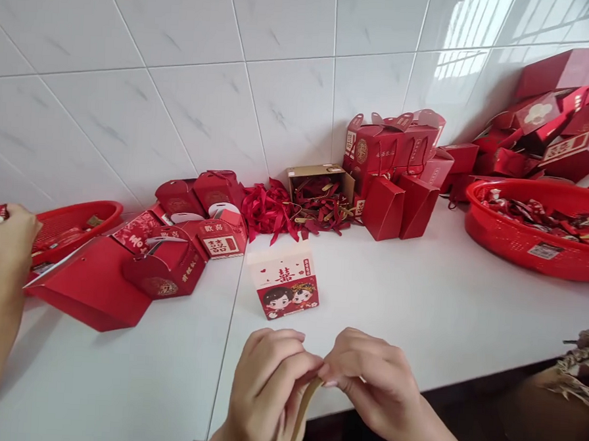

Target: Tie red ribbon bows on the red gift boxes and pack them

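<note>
My left hand [266, 390] and my right hand [372, 379] meet at the table's front edge, fingers pinched together on a thin tan ribbon [305, 405] that curves down between them. Just beyond the hands stands a small white-and-red gift box [285, 282] printed with a cartoon couple, upright on the white table [418, 319]. Neither hand touches the box.
Another person's hand [1, 244] reaches in at the left near a red basket [77, 222]. Red gift boxes [179, 241] lie left of centre, a red ribbon pile [270, 209] and an open cardboard box [321, 182] sit by the wall, and a red basket [535, 246] stands right.
</note>
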A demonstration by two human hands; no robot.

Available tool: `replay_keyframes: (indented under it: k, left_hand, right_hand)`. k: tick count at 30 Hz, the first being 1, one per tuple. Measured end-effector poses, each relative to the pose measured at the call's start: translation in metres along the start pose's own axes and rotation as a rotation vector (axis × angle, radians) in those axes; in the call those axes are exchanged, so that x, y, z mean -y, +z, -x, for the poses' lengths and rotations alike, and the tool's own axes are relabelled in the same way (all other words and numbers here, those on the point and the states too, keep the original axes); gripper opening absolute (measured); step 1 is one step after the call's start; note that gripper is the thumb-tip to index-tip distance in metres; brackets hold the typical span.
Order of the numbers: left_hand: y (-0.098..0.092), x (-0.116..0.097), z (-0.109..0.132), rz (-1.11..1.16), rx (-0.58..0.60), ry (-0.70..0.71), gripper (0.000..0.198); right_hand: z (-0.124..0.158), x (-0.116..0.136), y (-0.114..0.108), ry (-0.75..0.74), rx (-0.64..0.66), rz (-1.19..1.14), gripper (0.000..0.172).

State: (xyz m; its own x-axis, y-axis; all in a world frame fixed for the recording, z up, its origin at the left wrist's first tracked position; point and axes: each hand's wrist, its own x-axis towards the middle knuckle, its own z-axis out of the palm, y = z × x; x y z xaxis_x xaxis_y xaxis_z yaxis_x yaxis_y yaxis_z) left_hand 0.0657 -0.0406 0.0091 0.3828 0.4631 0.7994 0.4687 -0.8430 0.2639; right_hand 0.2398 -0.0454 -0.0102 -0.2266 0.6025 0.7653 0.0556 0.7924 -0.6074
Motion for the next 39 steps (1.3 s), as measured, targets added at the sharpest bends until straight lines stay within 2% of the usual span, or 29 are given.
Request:
replay_keyframes:
  k: [3,5,6,8,10,12,14,16,19,21,23,27,29,34,39]
  left_hand:
    - [-0.003,0.006,-0.005,-0.04,0.027,0.045,0.019]
    - [-0.01,0.02,-0.013,-0.092,0.06,0.059,0.028]
    - [-0.014,0.03,-0.018,-0.132,0.027,0.023,0.036]
    - [-0.018,0.055,-0.027,-0.187,-0.079,-0.179,0.055]
    - [-0.018,0.078,-0.035,-0.111,-0.122,-0.432,0.07]
    - [-0.015,0.094,-0.039,0.089,-0.06,-0.607,0.081]
    - [-0.011,0.1,-0.041,0.256,0.014,-0.669,0.083]
    - [-0.008,0.095,-0.041,0.291,0.049,-0.662,0.067]
    - [-0.005,0.078,-0.037,0.256,0.123,-0.617,0.026]
    - [-0.003,0.065,-0.032,0.322,0.171,-0.589,0.014]
    - [0.002,0.055,-0.026,0.429,0.17,-0.595,0.013]
    - [0.014,0.04,-0.017,0.65,0.124,-0.766,0.014]
    - [0.017,0.037,-0.015,0.715,0.096,-0.81,0.015]
    - [0.019,0.037,-0.012,0.639,0.084,-0.772,0.017]
    - [0.02,0.035,-0.009,0.701,0.062,-0.738,0.01]
  right_hand:
    - [0.0,-0.002,0.004,-0.011,-0.053,0.016,0.026]
    - [-0.002,-0.004,0.002,-0.04,-0.028,-0.011,0.025]
    - [-0.004,-0.005,0.0,-0.053,-0.006,-0.032,0.024]
    - [-0.008,-0.008,-0.004,-0.066,0.031,-0.082,0.023]
    - [-0.01,-0.011,-0.008,-0.065,0.047,-0.13,0.022]
    - [-0.011,-0.014,-0.01,-0.069,0.055,-0.166,0.021]
    - [-0.011,-0.016,-0.011,-0.067,0.047,-0.166,0.018]
    - [-0.011,-0.018,-0.011,-0.049,0.007,-0.122,0.014]
    - [-0.011,-0.024,-0.011,-0.03,-0.103,-0.01,0.012]
    - [-0.012,-0.029,-0.009,-0.035,-0.153,0.064,0.014]
    - [-0.014,-0.034,-0.005,-0.017,-0.167,0.102,0.013]
    - [-0.015,-0.04,0.003,0.04,-0.177,0.082,0.015]
    - [-0.014,-0.041,0.006,0.036,-0.201,0.114,0.02]
    - [-0.009,-0.039,0.007,0.042,-0.21,0.222,0.024]
    - [-0.01,-0.039,0.01,0.004,-0.24,0.268,0.027]
